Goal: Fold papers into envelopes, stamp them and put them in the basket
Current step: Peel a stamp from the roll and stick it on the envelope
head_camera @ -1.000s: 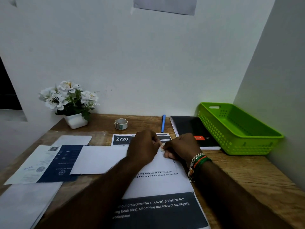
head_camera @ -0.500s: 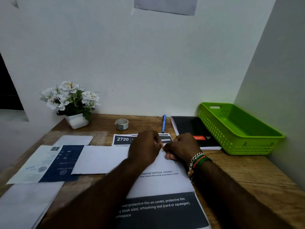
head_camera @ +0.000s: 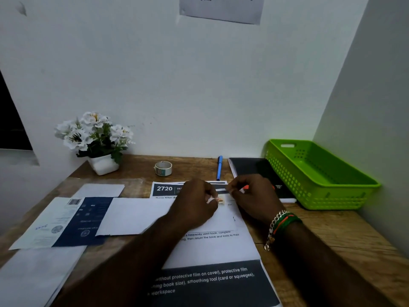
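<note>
pen point(head_camera: 219, 167), tape roll point(head_camera: 163, 168), notebook point(head_camera: 254, 168) ring both hands; basket point(head_camera: 318, 173) right.

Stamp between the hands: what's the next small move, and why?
Probably press the stamp flat onto the envelope. The left hand pinches it just above the white paper, the right hand is beside it, and the basket holds nothing.
</note>
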Available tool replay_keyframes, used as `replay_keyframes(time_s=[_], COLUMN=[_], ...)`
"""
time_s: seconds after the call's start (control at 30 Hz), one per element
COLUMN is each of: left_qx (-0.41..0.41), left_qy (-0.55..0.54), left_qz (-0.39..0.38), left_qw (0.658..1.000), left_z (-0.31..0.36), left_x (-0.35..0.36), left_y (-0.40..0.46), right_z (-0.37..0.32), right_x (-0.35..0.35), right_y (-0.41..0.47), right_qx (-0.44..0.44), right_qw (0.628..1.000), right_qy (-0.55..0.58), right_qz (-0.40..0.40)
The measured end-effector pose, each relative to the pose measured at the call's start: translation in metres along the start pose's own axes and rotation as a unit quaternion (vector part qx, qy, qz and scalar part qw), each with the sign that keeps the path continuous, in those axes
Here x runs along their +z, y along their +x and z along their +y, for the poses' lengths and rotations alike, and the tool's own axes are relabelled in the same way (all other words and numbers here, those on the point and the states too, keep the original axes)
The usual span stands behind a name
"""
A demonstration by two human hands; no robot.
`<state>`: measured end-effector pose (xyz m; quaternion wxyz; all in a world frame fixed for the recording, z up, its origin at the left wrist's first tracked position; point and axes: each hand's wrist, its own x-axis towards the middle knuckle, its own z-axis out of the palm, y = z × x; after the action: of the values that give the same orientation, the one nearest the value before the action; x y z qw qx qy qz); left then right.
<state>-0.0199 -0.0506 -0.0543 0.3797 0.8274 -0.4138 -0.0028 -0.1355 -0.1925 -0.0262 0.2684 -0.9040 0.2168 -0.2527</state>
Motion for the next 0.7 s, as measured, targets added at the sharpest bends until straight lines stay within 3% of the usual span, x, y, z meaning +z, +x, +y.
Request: replay_keyframes(time_s=[0.1, 0.4, 0.6, 0.7], left_qx=[-0.004, -0.008, -0.022, -0.022], left_qy=[0.002, 0.020, 0.076, 0.080], left_qz=[0.009, 0.000, 0.007, 0.009], left_qw=[1.000, 1.000, 0.997, 0.996], left_z=[-0.005, 0.001, 0.009, 0.008], left_x=[0.004, -0.002, -0.008, -0.010], left_y=[0.001, -0.001, -0.006, -0.006], right_z=[0.000, -0.002, 0.001, 0.000], right_x=[0.006, 0.002, -0.003, 0.001], right_y=[-0.003, -0.001, -0.008, -0.010], right_qx=[-0.021, -0.051, -0.065, -0.089], right_qw=[0.996, 0.986, 0.990, 0.981], right_qy=[-0.061, -0.099, -0.078, -0.118], right_qz=[-0.064, -0.125, -0.093, -0.126])
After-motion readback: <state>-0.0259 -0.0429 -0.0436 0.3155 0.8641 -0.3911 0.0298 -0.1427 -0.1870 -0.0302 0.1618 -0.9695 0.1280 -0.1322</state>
